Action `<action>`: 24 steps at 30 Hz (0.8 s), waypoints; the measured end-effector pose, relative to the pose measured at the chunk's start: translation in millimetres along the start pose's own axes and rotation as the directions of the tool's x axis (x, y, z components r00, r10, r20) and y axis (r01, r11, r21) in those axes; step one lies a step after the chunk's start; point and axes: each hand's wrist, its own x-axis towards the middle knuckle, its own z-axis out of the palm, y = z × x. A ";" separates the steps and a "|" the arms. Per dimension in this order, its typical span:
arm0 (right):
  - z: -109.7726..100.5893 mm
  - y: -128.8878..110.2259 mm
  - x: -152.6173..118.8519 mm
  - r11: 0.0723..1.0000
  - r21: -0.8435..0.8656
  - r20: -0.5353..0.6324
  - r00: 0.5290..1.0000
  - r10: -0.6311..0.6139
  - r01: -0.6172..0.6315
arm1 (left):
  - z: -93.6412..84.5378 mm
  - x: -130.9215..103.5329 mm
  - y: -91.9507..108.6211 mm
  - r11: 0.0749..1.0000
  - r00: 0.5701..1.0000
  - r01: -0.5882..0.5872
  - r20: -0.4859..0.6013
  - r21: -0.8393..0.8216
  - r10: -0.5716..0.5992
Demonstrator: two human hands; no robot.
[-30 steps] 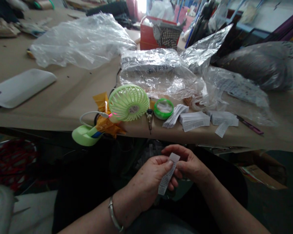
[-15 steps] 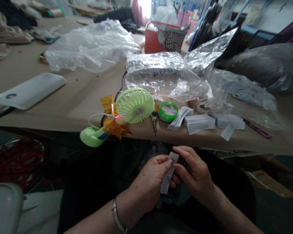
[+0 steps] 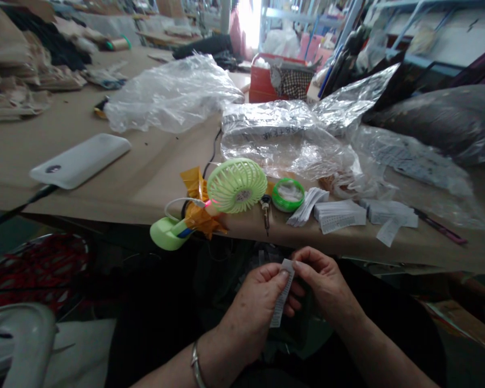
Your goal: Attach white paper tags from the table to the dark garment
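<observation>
My left hand pinches a narrow white printed label between thumb and fingers, just below the table's front edge. At the label's upper end, the thumb and forefinger of my right hand close on its corner. Dark cloth lies beneath both hands, too dim to make out. On the table edge beyond are a fanned bundle of white labels and two label stacks, a middle one and a right one with a loose label hanging forward. A round green tub with whitish contents sits beside them.
A green fan is taped at the table edge, with a pointed tool beside it. A white power bank with a cable lies left. Clear plastic bags spread behind. A purple-handled cutter rests at right.
My right thumb and forefinger have come together on the label's upper corner; before, they were spread apart beside it. The whole view has shifted, so the table things appear further right and lower.
</observation>
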 end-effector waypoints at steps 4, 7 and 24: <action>9.8 -7.5 6.9 0.999 -0.033 0.044 0.999 0.007 -0.006 | -7.2 1.8 4.5 0.989 0.992 -0.122 -0.018 0.084 0.124; 16.9 -12.6 14.3 0.984 -0.156 0.035 0.996 -0.076 0.081 | -16.8 5.7 8.2 0.929 0.950 -0.287 -0.057 0.232 0.308; 32.0 -23.7 32.8 0.863 -0.396 0.055 0.946 -0.318 0.313 | -33.3 15.2 27.8 0.575 0.720 -0.487 -0.071 0.657 0.691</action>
